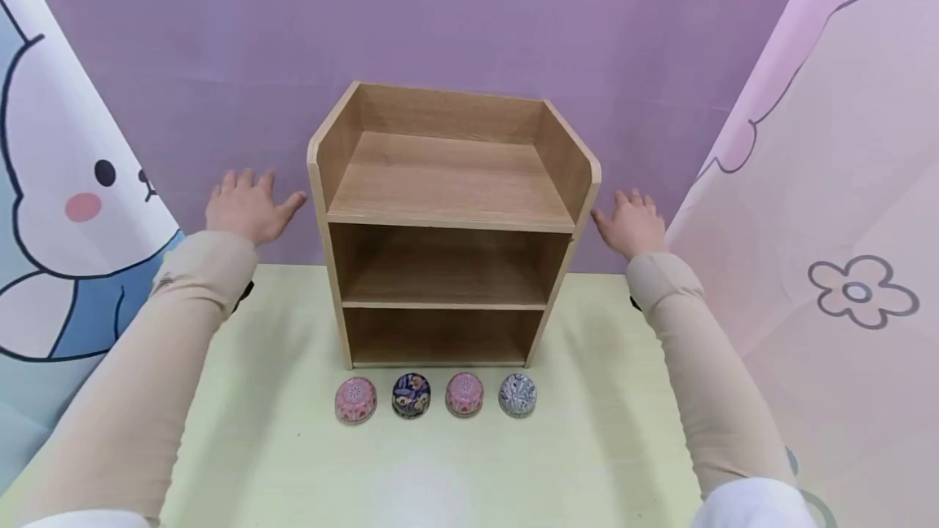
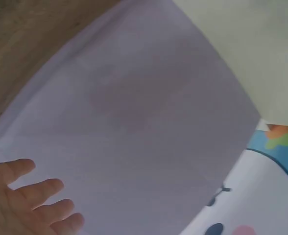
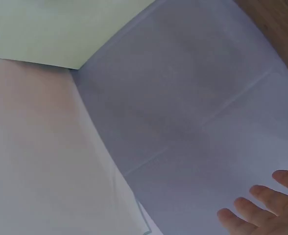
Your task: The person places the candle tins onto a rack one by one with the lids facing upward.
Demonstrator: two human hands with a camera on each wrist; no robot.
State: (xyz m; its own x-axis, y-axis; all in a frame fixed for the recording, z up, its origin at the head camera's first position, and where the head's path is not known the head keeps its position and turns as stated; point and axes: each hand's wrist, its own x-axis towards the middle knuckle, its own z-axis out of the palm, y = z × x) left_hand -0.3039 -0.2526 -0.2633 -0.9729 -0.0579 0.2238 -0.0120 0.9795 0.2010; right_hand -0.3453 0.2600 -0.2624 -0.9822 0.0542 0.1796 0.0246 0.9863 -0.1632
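A wooden shelf unit (image 1: 447,267) with an open top tray and two compartments stands in the middle of the table in the head view. My left hand (image 1: 249,209) is held beside its left side, fingers spread and nothing in them. On the other side my right hand (image 1: 632,225) is likewise spread and holds nothing, its thumb close to the shelf's right panel; whether it touches cannot be told. In front of the shelf lie a pink patterned round tin (image 1: 355,400), a dark blue floral tin (image 1: 411,395), a second pink tin (image 1: 465,394) and a blue-and-white tin (image 1: 517,395), in a row.
The pale yellow-green table (image 1: 433,479) meets a purple cloth backdrop (image 1: 469,15) behind the shelf. A curtain with a cartoon animal (image 1: 66,153) hangs at the left, and a pink flowered curtain (image 1: 829,210) at the right.
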